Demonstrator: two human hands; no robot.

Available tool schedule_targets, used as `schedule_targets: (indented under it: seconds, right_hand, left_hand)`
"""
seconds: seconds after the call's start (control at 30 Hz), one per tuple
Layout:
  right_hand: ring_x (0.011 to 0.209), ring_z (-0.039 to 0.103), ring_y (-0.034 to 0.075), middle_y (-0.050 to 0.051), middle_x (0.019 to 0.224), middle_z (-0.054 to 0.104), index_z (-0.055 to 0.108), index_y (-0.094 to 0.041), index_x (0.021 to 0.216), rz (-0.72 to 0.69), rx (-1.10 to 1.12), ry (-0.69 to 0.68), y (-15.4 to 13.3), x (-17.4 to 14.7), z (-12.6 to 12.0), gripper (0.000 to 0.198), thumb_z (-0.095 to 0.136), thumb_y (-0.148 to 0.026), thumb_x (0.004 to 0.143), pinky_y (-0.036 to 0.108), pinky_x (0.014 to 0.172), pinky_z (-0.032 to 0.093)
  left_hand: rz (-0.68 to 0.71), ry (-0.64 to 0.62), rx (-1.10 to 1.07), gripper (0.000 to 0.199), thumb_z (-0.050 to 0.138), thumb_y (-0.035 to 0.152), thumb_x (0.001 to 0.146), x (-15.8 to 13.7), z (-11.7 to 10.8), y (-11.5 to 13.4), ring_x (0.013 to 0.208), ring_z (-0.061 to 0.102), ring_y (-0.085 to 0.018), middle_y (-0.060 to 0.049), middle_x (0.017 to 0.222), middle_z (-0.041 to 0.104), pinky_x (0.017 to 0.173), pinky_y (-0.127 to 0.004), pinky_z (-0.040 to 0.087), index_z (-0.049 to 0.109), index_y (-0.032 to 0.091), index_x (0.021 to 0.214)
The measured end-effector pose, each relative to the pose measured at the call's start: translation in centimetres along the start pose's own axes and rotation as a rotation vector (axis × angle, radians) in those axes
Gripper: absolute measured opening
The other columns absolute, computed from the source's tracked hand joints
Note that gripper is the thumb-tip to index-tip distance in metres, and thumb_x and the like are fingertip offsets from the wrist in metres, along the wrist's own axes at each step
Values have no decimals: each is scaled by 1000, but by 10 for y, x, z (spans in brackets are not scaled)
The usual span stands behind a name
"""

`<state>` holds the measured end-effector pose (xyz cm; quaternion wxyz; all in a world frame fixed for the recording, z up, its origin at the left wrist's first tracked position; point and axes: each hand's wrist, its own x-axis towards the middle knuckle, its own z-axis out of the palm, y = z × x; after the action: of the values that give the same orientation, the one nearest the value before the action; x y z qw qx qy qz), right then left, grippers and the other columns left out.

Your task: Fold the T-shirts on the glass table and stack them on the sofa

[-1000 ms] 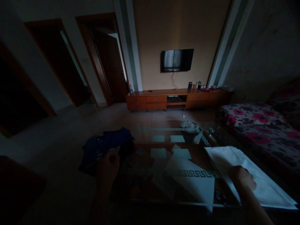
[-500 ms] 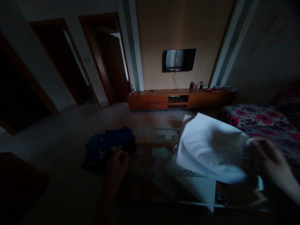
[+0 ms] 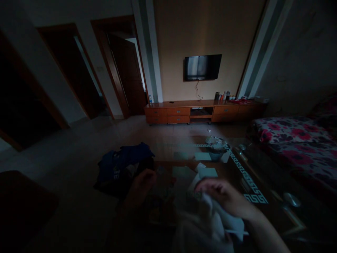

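My right hand (image 3: 223,195) is closed on a white cloth (image 3: 210,225), which hangs bunched and blurred below it at the lower middle; the cloth's exact kind is hard to tell. To its left my left hand (image 3: 142,184) is held with curled fingers, and I see nothing in it. Just beyond that hand lies a pile of blue and dark clothes (image 3: 123,165), with some pale print showing. Both hands are over a glass-topped table (image 3: 243,172) with a key-pattern border.
A bin with a plastic liner (image 3: 217,146) stands beyond the table. On the right is a flowered sofa (image 3: 292,131). Against the far wall runs a low wooden cabinet (image 3: 179,112) with bottles on its right part, below a television (image 3: 202,67). The room is dim.
My right hand has swung inward and down from the right, and the white cloth, spread out before, now hangs bunched. My left hand has shifted slightly right. The bin has come into view.
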<state>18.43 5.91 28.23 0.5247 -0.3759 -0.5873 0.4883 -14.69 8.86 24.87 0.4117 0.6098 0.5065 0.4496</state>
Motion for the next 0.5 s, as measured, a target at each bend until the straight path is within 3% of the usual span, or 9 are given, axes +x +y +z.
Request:
schedule_targets:
  seconds: [0.1, 0.13, 0.23, 0.3, 0.33, 0.4, 0.5]
  right_hand:
    - [54, 57, 9, -6, 68, 65, 71, -29, 91, -134, 336, 473, -10, 8, 4, 15, 78, -40, 84, 19, 50, 46]
    - [54, 57, 9, -6, 71, 66, 70, -29, 91, -150, 419, 548, -14, 9, 5, 16, 79, -39, 83, 19, 51, 47]
    - [58, 61, 9, -4, 74, 67, 68, -26, 86, -50, 522, 442, -26, 4, 12, 20, 84, -35, 79, 19, 55, 52]
    - [65, 65, 11, -2, 78, 69, 68, -25, 86, -7, 562, 383, -29, 0, 18, 21, 85, -34, 78, 20, 60, 56]
    - [70, 67, 11, -2, 82, 70, 68, -26, 87, -6, 585, 386, -28, -2, 21, 22, 86, -33, 77, 21, 64, 57]
    - [76, 68, 12, -3, 85, 71, 68, -26, 88, -5, 598, 397, -21, -1, 23, 23, 86, -32, 77, 23, 70, 59]
    - [81, 69, 15, -2, 85, 71, 68, -27, 91, -20, 503, 408, -4, 6, 17, 19, 80, -39, 83, 28, 78, 59]
  left_hand:
    - [68, -246, -106, 42, 66, 61, 86, -10, 6, 8, 78, 62, -18, -3, 85, 65, 70, -27, 49, 67, 20, 100]
    - [83, -328, -116, 47, 71, 60, 82, -15, 12, 12, 89, 65, -21, -6, 97, 68, 78, -30, 51, 67, 21, 108]
    - [48, -525, -80, 91, 88, 51, 67, -25, 41, 24, 126, 58, -32, -12, 141, 59, 103, -42, 48, 50, 27, 146]
    - [4, -573, -47, 117, 94, 44, 59, -30, 69, 24, 136, 50, -35, -13, 154, 49, 109, -45, 44, 33, 29, 158]
    - [-18, -565, -11, 120, 94, 45, 59, -31, 83, 20, 138, 49, -36, -14, 156, 47, 111, -47, 42, 30, 29, 160]
    - [-53, -497, 72, 106, 87, 50, 68, -33, 107, 10, 138, 49, -38, -14, 154, 50, 112, -49, 41, 36, 27, 158]
    - [-41, -415, 71, 68, 72, 51, 84, -31, 125, -4, 130, 56, -36, -11, 142, 62, 109, -46, 43, 55, 27, 146]
